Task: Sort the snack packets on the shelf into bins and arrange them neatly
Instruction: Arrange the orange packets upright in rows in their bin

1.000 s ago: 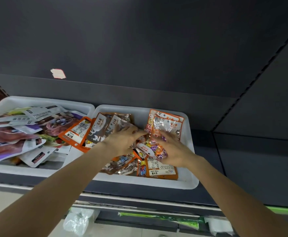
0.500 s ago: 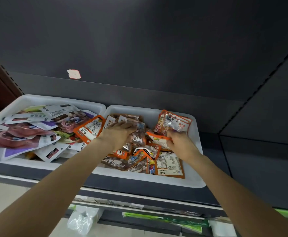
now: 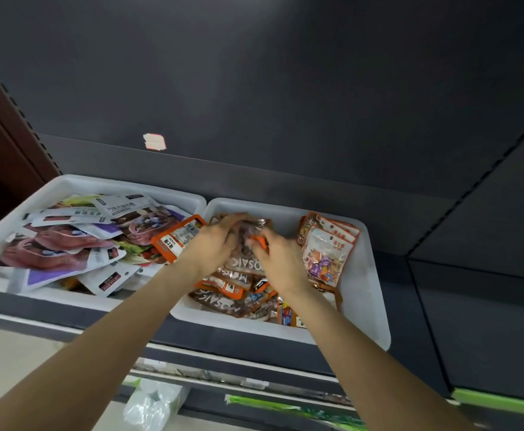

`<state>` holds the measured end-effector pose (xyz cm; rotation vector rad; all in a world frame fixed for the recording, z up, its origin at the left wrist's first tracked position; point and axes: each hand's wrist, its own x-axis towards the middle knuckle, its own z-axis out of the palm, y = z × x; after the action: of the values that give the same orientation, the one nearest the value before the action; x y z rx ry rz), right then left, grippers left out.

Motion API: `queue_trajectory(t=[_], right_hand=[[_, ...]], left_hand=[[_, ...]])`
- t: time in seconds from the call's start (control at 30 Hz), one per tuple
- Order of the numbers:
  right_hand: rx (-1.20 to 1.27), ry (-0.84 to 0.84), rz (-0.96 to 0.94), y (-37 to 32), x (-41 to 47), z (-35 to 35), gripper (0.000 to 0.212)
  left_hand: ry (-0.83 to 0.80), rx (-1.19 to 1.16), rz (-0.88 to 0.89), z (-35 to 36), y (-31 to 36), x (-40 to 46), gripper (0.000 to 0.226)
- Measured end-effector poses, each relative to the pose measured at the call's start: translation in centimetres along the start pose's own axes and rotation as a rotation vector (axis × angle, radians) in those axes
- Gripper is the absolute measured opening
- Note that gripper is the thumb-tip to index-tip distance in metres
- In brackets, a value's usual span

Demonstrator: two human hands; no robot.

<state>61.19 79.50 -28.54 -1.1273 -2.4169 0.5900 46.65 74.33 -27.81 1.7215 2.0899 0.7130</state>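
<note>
Right bin [image 3: 375, 306], shelf, 5 o'clock: MOSAIC packets [image 3: 223, 301] loosely stacked at near rim; could slide out if you nudge them | your left hand [image 3: 212, 245] and right hand [image 3: 281, 259], centre: grips curled on one brown packet [image 3: 248, 236] | orange packet [image 3: 178, 237], 10 o'clock: straddles the wall to left bin [image 3: 68, 185], may tip into wrong sort.

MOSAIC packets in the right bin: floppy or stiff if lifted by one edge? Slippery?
Probably floppy: the brown MOSAIC packets lie bent and overlapping in the right bin, so an edge grip would likely let one droop. Their film shines, so they may slide over each other. The lumps showing through suggest loose pieces that could shift. Both hands work the pile.
</note>
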Motion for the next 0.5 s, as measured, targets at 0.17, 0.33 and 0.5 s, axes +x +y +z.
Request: queue_trajectory(t=[0.17, 0.33, 0.5], right_hand=[[0.369, -0.490, 0.111, 1.3, 0.0, 0.3, 0.036], [0.065, -0.231, 0.108, 4.2, -1.3, -1.0, 0.036], [-0.322, -0.180, 0.257, 10.4, -2.7, -3.0, 0.058]], left_hand=[[-0.278, 0.179, -0.039, 0.3, 0.2, 0.2, 0.040], [-0.379, 0.660, 0.032, 1.0, 0.0, 0.1, 0.052], [-0.234, 0.650, -0.084, 1.7, 2.1, 0.2, 0.073]])
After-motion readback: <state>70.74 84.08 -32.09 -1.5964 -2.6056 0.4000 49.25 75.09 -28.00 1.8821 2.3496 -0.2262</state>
